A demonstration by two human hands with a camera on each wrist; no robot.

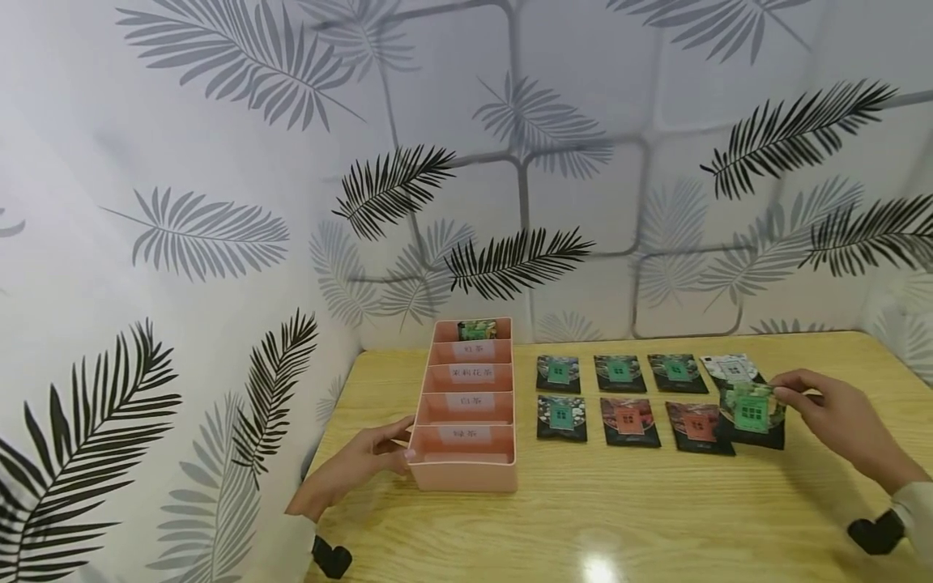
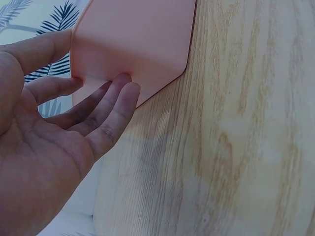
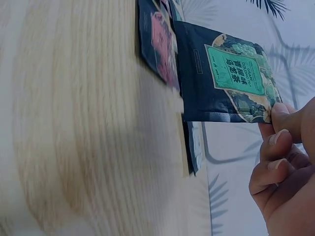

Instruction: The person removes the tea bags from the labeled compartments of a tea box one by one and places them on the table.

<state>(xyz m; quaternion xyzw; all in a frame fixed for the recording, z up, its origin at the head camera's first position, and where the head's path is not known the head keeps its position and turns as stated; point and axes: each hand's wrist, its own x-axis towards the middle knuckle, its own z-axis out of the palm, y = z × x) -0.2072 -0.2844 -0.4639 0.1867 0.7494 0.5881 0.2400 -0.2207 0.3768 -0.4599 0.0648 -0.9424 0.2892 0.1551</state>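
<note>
My right hand [image 1: 838,413] pinches a dark tea packet [image 1: 752,414] by its edge between thumb and fingers. The packet's green label [image 3: 236,70] reads grape oolong tea in the right wrist view. In the head view it overlaps a white-and-black packet [image 1: 729,367] and a red-labelled one [image 1: 698,427]. At left, a long pink box [image 1: 466,478] with labelled compartments stands on the table. My left hand [image 1: 368,457] touches its near left corner, and in the left wrist view its fairly straight fingers [image 2: 110,130] lie against the box's side.
Several more packets lie in two rows right of the box, with green labels [image 1: 619,372] behind and a teal [image 1: 561,418] and a red one [image 1: 630,421] in front. A green packet [image 1: 477,329] sits in the farthest compartment. A patterned wall [image 1: 583,308] borders the wooden table [image 1: 583,518].
</note>
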